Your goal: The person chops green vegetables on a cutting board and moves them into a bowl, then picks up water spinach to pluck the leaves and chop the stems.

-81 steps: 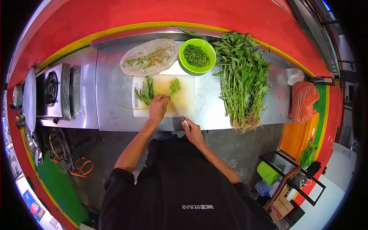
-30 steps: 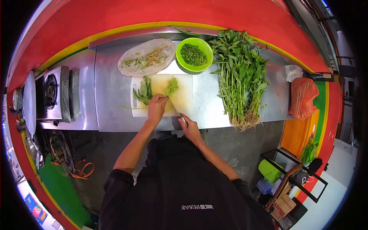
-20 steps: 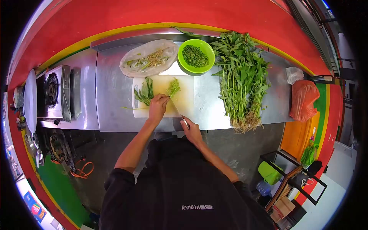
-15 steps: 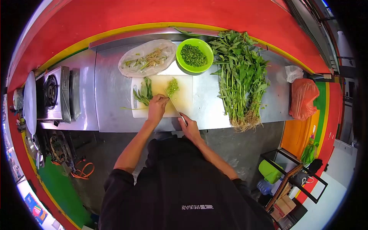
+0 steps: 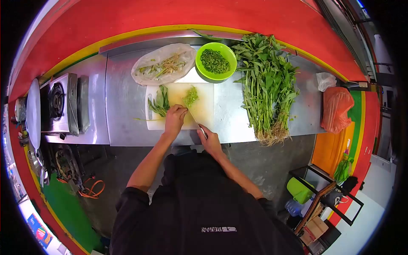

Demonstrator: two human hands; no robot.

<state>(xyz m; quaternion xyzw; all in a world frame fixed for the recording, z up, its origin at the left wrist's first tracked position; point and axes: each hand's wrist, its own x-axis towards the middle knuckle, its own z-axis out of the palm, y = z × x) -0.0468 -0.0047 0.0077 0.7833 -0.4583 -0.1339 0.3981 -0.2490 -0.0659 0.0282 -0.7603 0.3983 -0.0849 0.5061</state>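
Slicing step, apparently: right hand [image 5: 210, 139] grips knife [image 5: 193, 117]; left hand [image 5: 174, 121] seemingly pinches greens [image 5: 160, 102]. Next cut requires a firm hold.

Right hand [image 5: 210, 139] at five o'clock of the cutting board [image 5: 206, 104], wrapped round the handle of the knife [image 5: 194, 118], blade aimed at eleven! Left hand [image 5: 173, 119] is bunched just beside that blade, gripping the leafy greens [image 5: 159, 102], leaves out at nine. Chopped bits [image 5: 191, 96] piled near the tip! Green bowl [image 5: 215, 77] at one, plastic bag [image 5: 148, 79] at eleven, rooted bunch [image 5: 268, 91] over at three, stove [image 5: 68, 102] at nine!
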